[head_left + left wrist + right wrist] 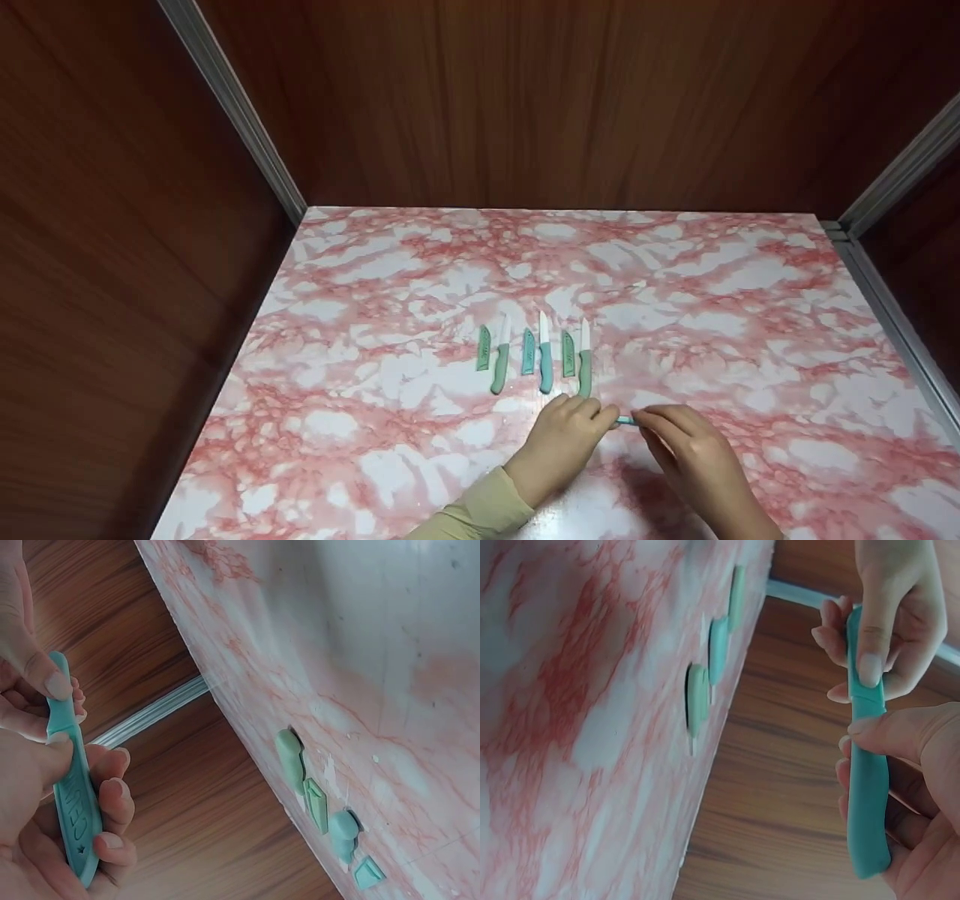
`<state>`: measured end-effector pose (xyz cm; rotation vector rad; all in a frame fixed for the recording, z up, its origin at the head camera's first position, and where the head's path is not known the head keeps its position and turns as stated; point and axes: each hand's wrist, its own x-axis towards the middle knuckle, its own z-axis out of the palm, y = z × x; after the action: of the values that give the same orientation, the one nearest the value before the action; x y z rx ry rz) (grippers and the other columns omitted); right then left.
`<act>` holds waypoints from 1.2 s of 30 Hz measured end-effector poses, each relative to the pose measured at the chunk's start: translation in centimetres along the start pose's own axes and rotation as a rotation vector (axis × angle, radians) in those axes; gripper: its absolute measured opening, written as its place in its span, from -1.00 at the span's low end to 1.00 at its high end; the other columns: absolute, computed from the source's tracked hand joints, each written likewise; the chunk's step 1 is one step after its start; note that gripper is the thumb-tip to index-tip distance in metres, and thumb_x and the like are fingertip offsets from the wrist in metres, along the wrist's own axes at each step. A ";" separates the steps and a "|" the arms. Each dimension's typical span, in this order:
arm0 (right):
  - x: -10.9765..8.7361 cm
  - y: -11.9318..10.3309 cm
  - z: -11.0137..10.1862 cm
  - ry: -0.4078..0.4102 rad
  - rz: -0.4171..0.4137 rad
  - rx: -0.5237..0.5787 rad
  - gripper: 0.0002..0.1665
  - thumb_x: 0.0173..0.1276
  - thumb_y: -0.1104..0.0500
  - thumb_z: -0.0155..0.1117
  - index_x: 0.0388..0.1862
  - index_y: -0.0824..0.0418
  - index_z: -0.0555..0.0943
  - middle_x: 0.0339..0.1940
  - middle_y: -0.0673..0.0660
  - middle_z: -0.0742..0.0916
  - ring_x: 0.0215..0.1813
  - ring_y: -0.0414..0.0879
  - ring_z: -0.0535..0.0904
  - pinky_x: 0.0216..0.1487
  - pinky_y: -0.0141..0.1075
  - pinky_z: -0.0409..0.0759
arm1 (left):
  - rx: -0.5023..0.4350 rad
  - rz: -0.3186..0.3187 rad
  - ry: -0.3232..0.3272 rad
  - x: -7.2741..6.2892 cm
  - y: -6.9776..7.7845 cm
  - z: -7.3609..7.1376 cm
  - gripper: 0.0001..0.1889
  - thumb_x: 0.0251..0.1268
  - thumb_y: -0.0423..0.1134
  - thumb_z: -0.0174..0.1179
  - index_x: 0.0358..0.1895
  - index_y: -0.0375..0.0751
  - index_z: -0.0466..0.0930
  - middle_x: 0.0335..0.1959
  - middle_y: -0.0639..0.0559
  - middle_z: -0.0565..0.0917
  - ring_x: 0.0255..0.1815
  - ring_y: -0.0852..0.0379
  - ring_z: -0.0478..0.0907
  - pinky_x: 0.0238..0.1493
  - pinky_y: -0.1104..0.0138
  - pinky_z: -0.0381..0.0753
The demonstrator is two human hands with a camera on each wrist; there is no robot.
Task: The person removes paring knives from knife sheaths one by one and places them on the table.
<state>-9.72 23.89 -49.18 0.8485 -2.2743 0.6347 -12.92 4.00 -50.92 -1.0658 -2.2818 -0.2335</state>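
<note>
Held above the near part of the table is a teal paring knife (pixel 869 802) whose blade end is covered by a matching sheath (pixel 77 817) with raised lettering. My left hand (pixel 566 435) grips the sheath between thumb and curled fingers. On the handle, my right hand (pixel 694 446) has its thumb on top and fingers beneath. Sheath and handle meet between the two hands, and no bare blade shows there. Just beyond my left hand lie a green knife (pixel 585 367), a blue knife (pixel 545 364) and another green-handled knife (pixel 500 367), blades pointing away.
Left of each lying knife is its loose sheath: green (pixel 568 352), blue (pixel 529 351) and green (pixel 483 347). They rest on a red-and-white marbled table (pixel 360 300). Brown wood-grain panels (pixel 525 97) with metal corner strips (pixel 240 112) stand behind and at the sides.
</note>
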 end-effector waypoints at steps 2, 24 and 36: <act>0.1 0.0 0.0 0.002 -0.001 0.002 -0.62 0.51 0.05 0.01 -0.15 0.24 0.71 -0.21 0.02 0.69 -0.23 -0.13 0.60 -0.24 -0.38 0.57 | 0.001 0.004 0.011 0.2 0.0 -0.3 -0.69 0.49 -0.06 -0.19 -0.25 -0.01 0.56 -0.46 0.19 0.57 -0.48 0.30 0.53 -0.49 0.56 0.22; 0.1 0.1 0.3 -0.024 0.006 -0.001 -0.55 0.51 -0.03 -0.03 -0.18 0.25 0.70 -0.25 0.01 0.68 -0.27 -0.13 0.58 -0.24 -0.37 0.54 | -0.026 -0.007 0.026 0.0 0.1 0.2 -0.79 0.44 -0.04 -0.03 -0.26 0.00 0.54 -0.46 0.19 0.57 -0.45 0.28 0.49 -0.41 0.54 0.33; 0.5 0.2 0.4 -0.063 0.001 0.024 -0.56 -0.10 0.42 0.49 -0.15 0.24 0.68 -0.24 -0.03 0.67 -0.26 -0.16 0.57 -0.22 -0.39 0.51 | -0.045 -0.031 -0.003 -0.1 -0.4 -0.6 -0.79 0.37 0.04 0.09 -0.25 0.01 0.52 -0.45 0.20 0.55 -0.39 0.25 0.52 -0.35 0.48 0.39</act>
<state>-10.29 23.58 -49.20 0.8905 -2.3278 0.6452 -12.89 3.49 -50.46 -1.0550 -2.3066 -0.2977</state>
